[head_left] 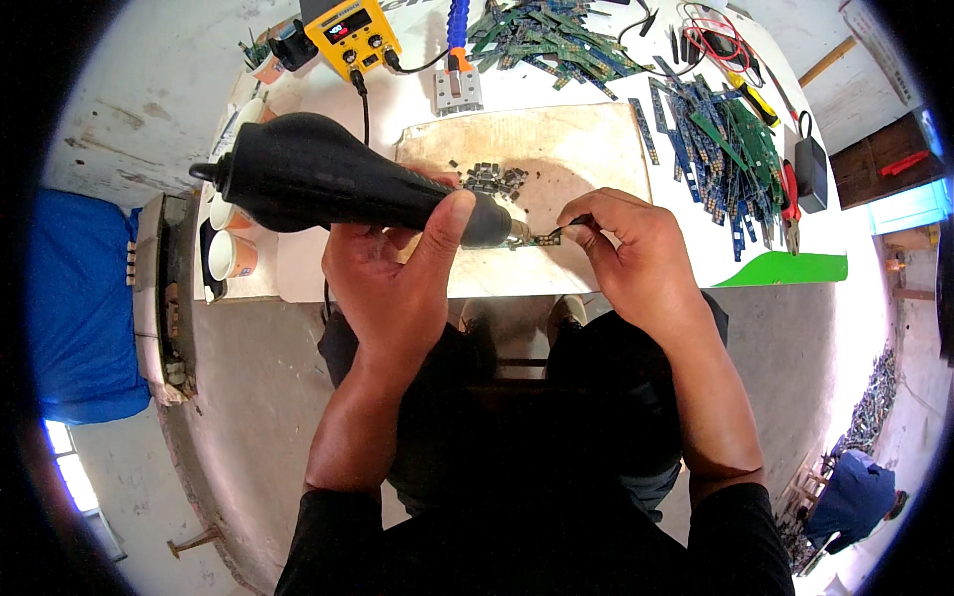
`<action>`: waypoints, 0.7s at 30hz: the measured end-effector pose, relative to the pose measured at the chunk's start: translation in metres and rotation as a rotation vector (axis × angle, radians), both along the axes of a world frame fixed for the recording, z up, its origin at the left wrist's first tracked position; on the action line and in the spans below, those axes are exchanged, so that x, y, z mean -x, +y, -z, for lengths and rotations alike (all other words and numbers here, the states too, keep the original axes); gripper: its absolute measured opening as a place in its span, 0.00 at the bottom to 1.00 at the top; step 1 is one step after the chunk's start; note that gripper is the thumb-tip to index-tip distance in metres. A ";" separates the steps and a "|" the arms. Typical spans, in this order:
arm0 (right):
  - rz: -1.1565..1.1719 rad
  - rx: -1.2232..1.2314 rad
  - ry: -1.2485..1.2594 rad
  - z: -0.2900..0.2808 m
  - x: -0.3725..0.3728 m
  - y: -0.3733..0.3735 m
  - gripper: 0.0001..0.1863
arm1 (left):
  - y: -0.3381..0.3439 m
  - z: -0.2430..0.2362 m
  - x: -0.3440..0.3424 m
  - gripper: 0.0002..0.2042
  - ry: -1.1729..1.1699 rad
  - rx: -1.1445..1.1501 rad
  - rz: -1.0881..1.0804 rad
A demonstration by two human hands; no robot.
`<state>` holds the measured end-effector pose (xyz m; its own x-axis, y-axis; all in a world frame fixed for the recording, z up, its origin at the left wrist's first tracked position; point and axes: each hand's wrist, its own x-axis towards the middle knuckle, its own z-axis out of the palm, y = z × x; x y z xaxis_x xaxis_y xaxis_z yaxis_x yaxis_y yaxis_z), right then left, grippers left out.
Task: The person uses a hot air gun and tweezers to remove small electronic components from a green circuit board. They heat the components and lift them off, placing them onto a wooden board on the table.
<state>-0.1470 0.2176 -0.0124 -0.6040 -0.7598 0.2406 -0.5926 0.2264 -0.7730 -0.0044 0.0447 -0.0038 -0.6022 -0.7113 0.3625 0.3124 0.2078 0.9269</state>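
My left hand (397, 283) is wrapped round a black hot air gun (318, 174), held on its side with the nozzle pointing right. Just past the nozzle tip is a small circuit board strip (547, 240), near the front edge of the worn beige board (586, 144). My right hand (641, 248) pinches dark tweezers (572, 225), mostly hidden by the fingers, with their tips at the strip. Whether the tips grip the strip I cannot make out. Behind the nozzle lies a cluster of small dark chips (495, 180).
A yellow control station (350, 38) stands at the back left, cabled. Circuit board strips are heaped at the back (547, 40) and right (730, 149). Red-handled pliers (791, 204) and a black adapter (811, 174) lie far right. Paper cups (232, 256) line the left edge. Another person (853, 502) is at lower right.
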 end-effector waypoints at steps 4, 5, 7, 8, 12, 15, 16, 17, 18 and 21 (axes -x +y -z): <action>-0.016 0.014 0.034 0.000 0.003 -0.001 0.09 | -0.002 -0.002 0.002 0.16 -0.003 0.007 -0.003; -0.021 0.005 0.027 0.002 0.001 0.000 0.09 | -0.001 0.000 0.000 0.16 -0.001 0.009 -0.002; -0.027 0.003 0.041 0.001 0.001 0.000 0.09 | 0.000 -0.001 -0.001 0.16 -0.003 0.017 -0.019; -0.030 0.004 0.047 0.001 0.001 0.000 0.09 | 0.000 -0.001 0.000 0.16 -0.006 0.022 -0.027; -0.025 -0.010 0.041 0.002 0.002 0.000 0.10 | -0.002 -0.002 0.000 0.16 -0.030 0.039 -0.020; -0.032 -0.003 0.033 0.001 0.001 0.000 0.09 | -0.001 -0.001 0.000 0.16 -0.018 0.032 -0.029; -0.031 -0.004 0.035 0.001 0.001 0.000 0.09 | -0.002 -0.001 0.000 0.16 -0.018 0.035 -0.026; -0.029 -0.005 0.038 0.001 0.001 0.000 0.09 | -0.002 -0.001 0.000 0.16 -0.017 0.039 -0.023; -0.027 -0.005 0.041 0.001 0.001 0.000 0.09 | -0.001 -0.001 0.000 0.16 -0.011 0.034 -0.021; -0.026 -0.003 0.041 0.000 0.000 0.000 0.09 | -0.001 -0.001 0.000 0.16 0.003 0.025 -0.012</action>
